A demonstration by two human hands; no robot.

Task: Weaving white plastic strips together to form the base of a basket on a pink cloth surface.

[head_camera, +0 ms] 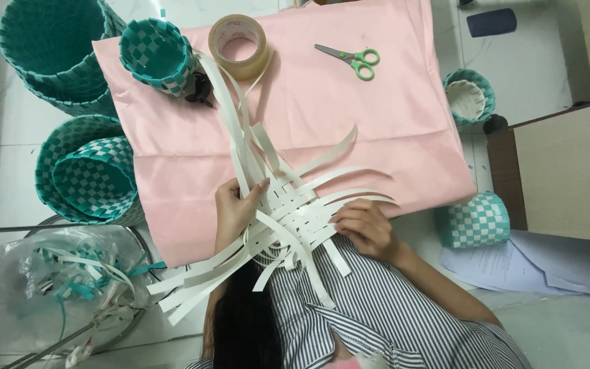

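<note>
Two hands, left and right, pin flat, half-woven cream strips, grips released.

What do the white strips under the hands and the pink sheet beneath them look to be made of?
White strips: likely flat plastic strapping, smooth with a slight sheen; they hold springy curves without creasing. Pink sheet: looks like thin woven fabric with a soft satin-like finish, showing shallow folds and wrinkles. Both hands, left hand and right hand, press the strips flat.
</note>
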